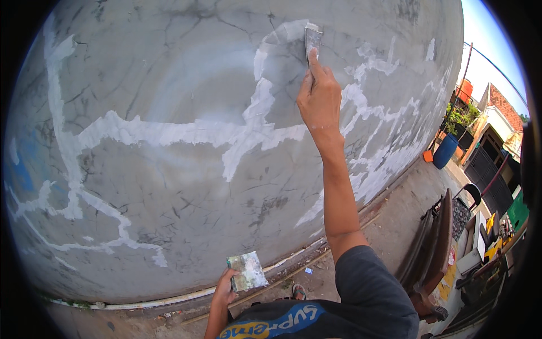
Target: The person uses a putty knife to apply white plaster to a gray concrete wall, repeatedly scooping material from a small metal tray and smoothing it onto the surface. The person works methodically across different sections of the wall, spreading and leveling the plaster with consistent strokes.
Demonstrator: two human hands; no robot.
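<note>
My right hand reaches up with a small metal putty knife gripped in its fingers, the blade at the top end of a curved white filler band on the cracked grey wall. More white streaks follow cracks across the wall. Low at the bottom, my left hand holds a flat, rectangular board smeared with white and greenish material.
A pale pipe runs along the wall's foot above the concrete ground. At right lie brown wooden furniture, a chair and piled items. Farther back are a blue barrel, plants, a dark gate and tiled-roof houses.
</note>
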